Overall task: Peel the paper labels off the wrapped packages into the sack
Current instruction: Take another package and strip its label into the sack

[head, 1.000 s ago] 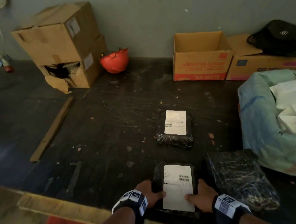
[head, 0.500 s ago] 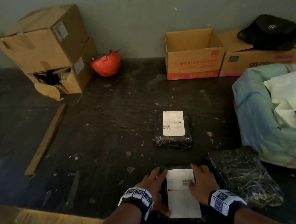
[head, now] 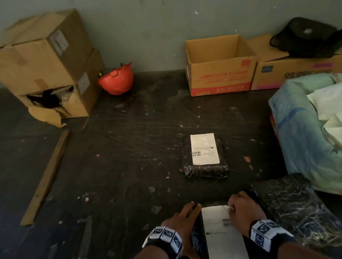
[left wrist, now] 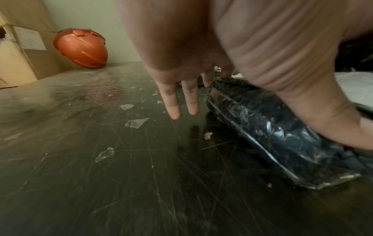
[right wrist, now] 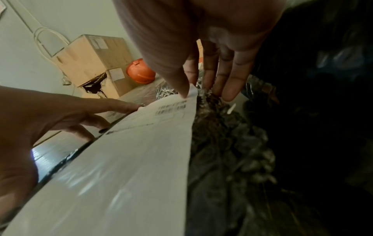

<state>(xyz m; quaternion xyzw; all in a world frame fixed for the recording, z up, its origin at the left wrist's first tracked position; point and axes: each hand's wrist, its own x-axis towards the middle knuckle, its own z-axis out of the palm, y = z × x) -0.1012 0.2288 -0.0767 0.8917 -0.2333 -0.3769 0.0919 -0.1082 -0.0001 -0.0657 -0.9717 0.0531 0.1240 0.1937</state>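
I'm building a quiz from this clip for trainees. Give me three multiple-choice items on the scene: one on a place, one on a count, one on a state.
1. Where is the orange hard hat?
A. inside the sack
B. by the wall, beside the stacked cartons
C. on the black bag

2. How many wrapped packages show a paper label?
A. two
B. none
C. four

3. What is the right hand doing?
A. hanging idle
B. gripping the sack
C. pinching the near label's far corner

Key: B, the orange hard hat sits beside the stacked cartons; A, far label and near label; C, the right hand lifts that corner.
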